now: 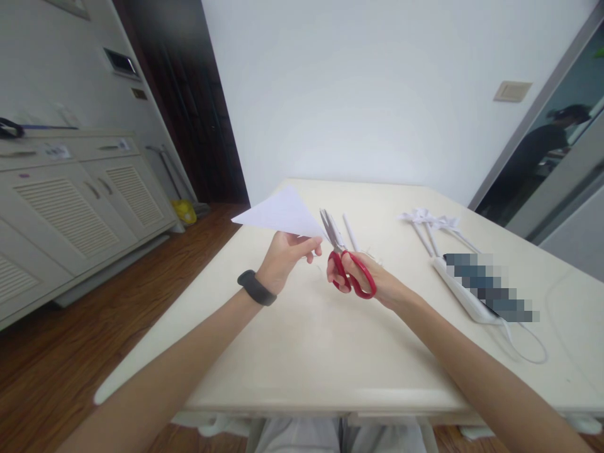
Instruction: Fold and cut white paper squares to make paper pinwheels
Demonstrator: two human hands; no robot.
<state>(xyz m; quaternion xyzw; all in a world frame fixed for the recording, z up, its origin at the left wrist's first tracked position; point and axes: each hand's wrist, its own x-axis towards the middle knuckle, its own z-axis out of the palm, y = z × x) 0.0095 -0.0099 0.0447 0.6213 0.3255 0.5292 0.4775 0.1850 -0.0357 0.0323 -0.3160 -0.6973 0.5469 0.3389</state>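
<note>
My left hand point(287, 255), with a dark band on its wrist, pinches the lower edge of a white triangular sheet of paper point(280, 212) above the table. In my right hand point(365, 270) is a pair of scissors point(335, 233) with red handles; my fingers pass through the loops. The blades look slightly parted and point up and away, close to the right corner of the paper. Whether they touch it I cannot tell. Behind the scissors, a white paper stick point(350, 231) lies on the table, with small scraps point(372, 255) near my right hand.
White paper flowers on stems point(427, 220) lie at the right of the table point(283, 365). Nearer stands a white device point(465, 292) with a pixelated top and a looping cable point(528, 360). A wall point(349, 94) borders the far edge. Beyond glass at right sits a person point(538, 151).
</note>
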